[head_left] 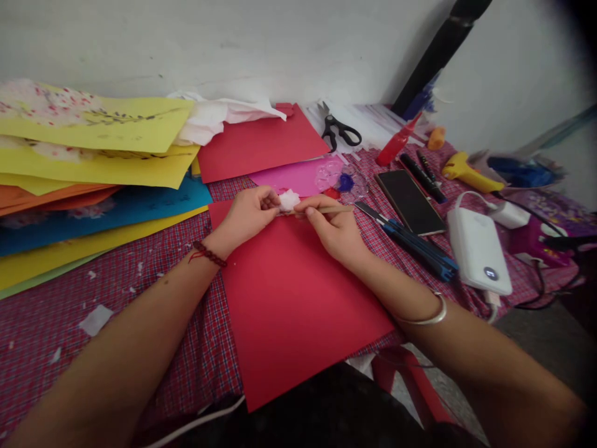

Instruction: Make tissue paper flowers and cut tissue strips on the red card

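Observation:
A sheet of red paper [289,298] lies flat in front of me, its near corner reaching past the table edge. At its far edge, my left hand [254,211] has its fingers curled beside a small crumpled white tissue piece [289,200]; the fingertips seem to pinch its side. My right hand [336,230] grips a thin light-brown stick [342,210] like a pen, its tip pointing left beneath the tissue. Whether the stick touches the tissue is hidden by the fingers. Just beyond sits a clear palette [347,177] with red and blue paint on pink paper [289,175].
Painted yellow sheets [153,124] and other coloured papers are stacked at left. Scissors [340,127], a red bottle [398,142], a phone [410,199], a utility knife [415,246], a glue gun [471,173] and a white power bank [480,249] lie right. A white wall stands behind.

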